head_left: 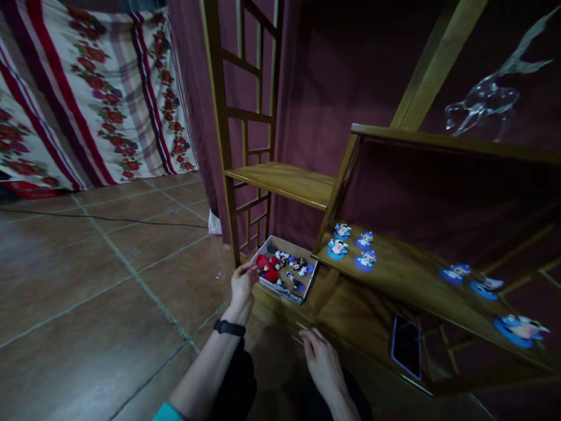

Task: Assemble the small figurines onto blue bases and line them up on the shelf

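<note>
My left hand (243,285), with a dark band on its wrist, reaches to the left side of a shallow cardboard box (309,288). Its fingertips are pinched together at a red figurine (266,264) by the box's rim. Inside the box lie several small figurines, among them black ones (300,264) and white-and-purple ones. Nearer to me, my right hand (321,358) hovers low in front of the shelf unit. Its fingers are loosely bent and apart, and nothing shows in them.
On the wooden shelf (394,263) to the right stand several small figurines on blue and purple bases (365,260). A phone (406,345) lies on the lower board. Higher up is a clear glass deer (486,102). A cable (131,221) crosses the tiled floor at left.
</note>
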The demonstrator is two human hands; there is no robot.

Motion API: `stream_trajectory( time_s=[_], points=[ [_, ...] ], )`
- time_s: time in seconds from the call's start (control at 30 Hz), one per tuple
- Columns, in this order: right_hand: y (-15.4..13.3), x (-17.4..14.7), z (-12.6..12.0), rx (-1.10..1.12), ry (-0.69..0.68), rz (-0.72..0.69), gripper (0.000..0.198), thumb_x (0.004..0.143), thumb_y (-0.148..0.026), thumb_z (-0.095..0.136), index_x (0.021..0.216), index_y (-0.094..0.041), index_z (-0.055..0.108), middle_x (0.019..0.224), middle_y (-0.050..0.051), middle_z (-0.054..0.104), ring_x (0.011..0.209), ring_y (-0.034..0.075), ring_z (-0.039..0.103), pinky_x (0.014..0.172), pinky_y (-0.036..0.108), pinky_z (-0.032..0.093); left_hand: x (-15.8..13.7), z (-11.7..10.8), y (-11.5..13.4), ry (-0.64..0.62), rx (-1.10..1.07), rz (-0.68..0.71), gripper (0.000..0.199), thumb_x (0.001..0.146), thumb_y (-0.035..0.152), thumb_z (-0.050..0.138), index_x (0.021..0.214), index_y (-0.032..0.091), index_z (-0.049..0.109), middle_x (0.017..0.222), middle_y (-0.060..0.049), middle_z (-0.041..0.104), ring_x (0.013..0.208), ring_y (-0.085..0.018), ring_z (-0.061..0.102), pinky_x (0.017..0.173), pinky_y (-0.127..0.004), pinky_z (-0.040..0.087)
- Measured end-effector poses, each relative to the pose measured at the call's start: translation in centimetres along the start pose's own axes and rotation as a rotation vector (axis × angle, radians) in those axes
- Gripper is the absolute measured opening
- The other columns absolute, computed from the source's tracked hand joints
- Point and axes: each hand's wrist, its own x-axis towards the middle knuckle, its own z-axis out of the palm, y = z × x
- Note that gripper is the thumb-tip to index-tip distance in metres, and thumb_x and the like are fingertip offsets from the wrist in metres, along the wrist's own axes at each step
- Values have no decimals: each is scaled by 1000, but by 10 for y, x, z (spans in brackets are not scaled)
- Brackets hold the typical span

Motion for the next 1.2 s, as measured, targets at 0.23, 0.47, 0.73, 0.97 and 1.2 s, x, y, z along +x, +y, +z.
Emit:
stream_trajectory(
  time_s=[0.23, 0.47, 0.73, 0.97, 1.2],
  points=[
    [2, 55, 24, 93, 73, 0, 27, 81, -19, 38, 92, -24, 62, 89, 3, 65, 81, 16, 62, 73, 24, 46, 51, 21, -1, 21, -251, -106, 23, 62, -3, 52, 80, 12, 55, 68, -4, 60, 55, -9, 58, 51, -19, 46],
    [7, 155, 56, 29, 130, -36, 31, 76, -12, 39, 94, -23, 62, 96, 4, 62, 90, 16, 58, 81, 28, 43, 74, 6, -21, 121, -287, -297, 25, 65, -5, 46, 83, 11, 54, 66, -3, 59, 45, -5, 54, 41, -13, 42],
    [20, 273, 90, -412, 28, 166, 35, 77, -12, 43, 108, -21, 56, 108, 8, 56, 106, 20, 47, 90, 28, 32, 103, 7, -8, 27, -394, -364, 27, 69, -5, 46, 88, 13, 53, 72, -4, 60, 53, -6, 58, 44, -13, 45],
    [30, 297, 114, -719, -102, 204, 33, 78, -11, 40, 108, -13, 53, 112, 16, 53, 107, 26, 43, 89, 38, 26, 116, 0, 4, 25, -451, -475, 23, 72, -3, 46, 85, 12, 55, 71, -5, 61, 56, -8, 59, 47, -16, 47],
    [24, 287, 116, -581, 30, 196, 33, 73, -15, 49, 106, -14, 55, 114, 17, 52, 111, 27, 39, 92, 40, 23, 124, -6, 10, 48, -474, -464, 20, 73, -1, 46, 85, 12, 57, 72, -6, 62, 57, -9, 60, 49, -17, 48]
  ],
)
